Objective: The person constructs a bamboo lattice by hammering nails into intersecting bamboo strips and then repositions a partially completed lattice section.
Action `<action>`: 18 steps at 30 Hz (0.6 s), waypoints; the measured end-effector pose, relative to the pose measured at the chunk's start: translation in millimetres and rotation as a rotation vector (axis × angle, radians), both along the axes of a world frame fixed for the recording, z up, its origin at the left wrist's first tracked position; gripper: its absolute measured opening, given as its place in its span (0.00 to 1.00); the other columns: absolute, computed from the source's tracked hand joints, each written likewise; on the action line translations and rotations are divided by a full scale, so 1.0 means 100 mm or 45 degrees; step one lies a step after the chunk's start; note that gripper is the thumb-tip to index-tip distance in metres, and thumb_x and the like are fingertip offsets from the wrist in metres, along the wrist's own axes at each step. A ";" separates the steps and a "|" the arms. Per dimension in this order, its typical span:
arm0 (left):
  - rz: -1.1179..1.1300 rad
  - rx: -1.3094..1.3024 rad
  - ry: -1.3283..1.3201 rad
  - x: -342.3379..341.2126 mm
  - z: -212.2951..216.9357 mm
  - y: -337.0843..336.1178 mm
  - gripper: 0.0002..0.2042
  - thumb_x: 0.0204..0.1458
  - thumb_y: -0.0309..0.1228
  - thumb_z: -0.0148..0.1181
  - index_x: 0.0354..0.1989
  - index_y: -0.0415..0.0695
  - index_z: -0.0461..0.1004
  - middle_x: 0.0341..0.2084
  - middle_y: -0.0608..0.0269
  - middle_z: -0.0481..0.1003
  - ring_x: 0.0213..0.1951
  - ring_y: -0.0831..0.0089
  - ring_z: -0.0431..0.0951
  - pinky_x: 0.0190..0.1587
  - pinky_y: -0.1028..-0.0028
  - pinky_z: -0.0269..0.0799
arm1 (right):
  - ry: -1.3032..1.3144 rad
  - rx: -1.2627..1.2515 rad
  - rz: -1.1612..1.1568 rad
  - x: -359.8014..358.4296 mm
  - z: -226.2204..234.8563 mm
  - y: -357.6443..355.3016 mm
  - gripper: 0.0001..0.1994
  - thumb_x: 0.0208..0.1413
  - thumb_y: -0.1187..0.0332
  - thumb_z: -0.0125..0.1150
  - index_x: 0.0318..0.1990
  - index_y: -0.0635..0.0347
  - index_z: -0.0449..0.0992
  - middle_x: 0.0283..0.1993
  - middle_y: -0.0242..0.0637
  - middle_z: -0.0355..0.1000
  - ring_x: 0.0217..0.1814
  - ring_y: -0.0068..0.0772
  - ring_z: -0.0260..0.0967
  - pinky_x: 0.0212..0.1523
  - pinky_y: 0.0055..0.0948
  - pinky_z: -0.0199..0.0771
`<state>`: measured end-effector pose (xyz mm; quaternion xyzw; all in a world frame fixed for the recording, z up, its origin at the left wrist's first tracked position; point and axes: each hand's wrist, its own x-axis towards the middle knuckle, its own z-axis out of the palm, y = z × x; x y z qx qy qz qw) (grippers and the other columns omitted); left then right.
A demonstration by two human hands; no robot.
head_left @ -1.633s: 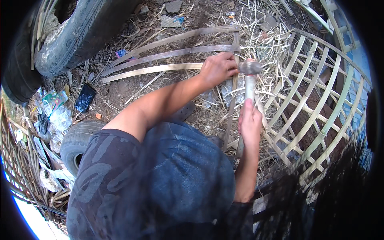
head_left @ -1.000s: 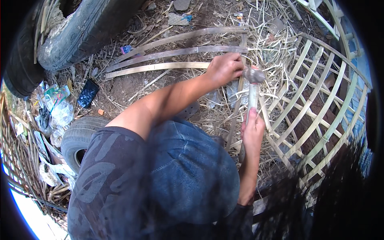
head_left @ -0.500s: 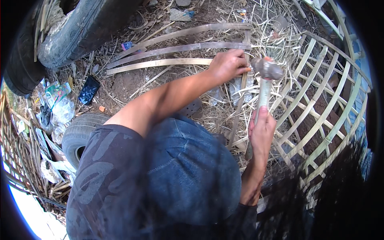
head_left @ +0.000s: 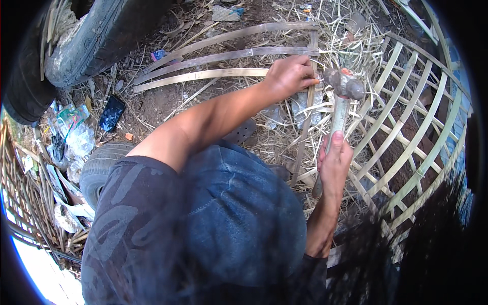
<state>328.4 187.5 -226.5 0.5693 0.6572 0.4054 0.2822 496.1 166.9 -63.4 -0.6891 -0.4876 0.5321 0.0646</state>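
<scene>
Where the hammer is: the hammer [head_left: 339, 116] is up in the right hand [head_left: 335, 157], and its lumpy grey head is just right of the left hand [head_left: 288, 75], not touching it.
Right hand's fingers: wrapped tight around the pale handle, with the thumb lying along it; the thin end of the handle pokes out below.
Left hand's fingers: pinched together at the right end of the pale slat [head_left: 223, 74], by the upright strip [head_left: 306, 122]; what sits between the tips is too small to tell.
Slats: the pale slat is the lowest of three bent ones; the grey slat [head_left: 223, 56] is above it, and the brown slat [head_left: 244, 31] is on top. The two upper ones meet the upright strip at their right ends.
Right side: a big criss-cross lattice [head_left: 418, 174] made of flat strips.
Ground: messy straw [head_left: 356, 56] lies near the hammer head, over brown dirt.
Left side: a big tyre [head_left: 96, 51] leans at the top, and a small tyre [head_left: 104, 165] is near the dark sleeve [head_left: 132, 203]. Clear plastic bags [head_left: 79, 142] lie beside a flat dark thing [head_left: 112, 114].
Middle: blue cloth [head_left: 244, 218] covers the person's leg.
</scene>
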 end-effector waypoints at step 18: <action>-0.010 -0.018 -0.015 0.03 0.02 0.05 0.08 0.41 0.34 0.67 0.27 0.45 0.79 0.28 0.65 0.73 0.32 0.64 0.76 0.33 0.65 0.72 | -0.274 0.067 0.330 0.11 -0.22 0.14 0.23 0.65 0.54 0.46 0.25 0.66 0.69 0.14 0.29 0.59 0.17 0.18 0.56 0.18 0.25 0.55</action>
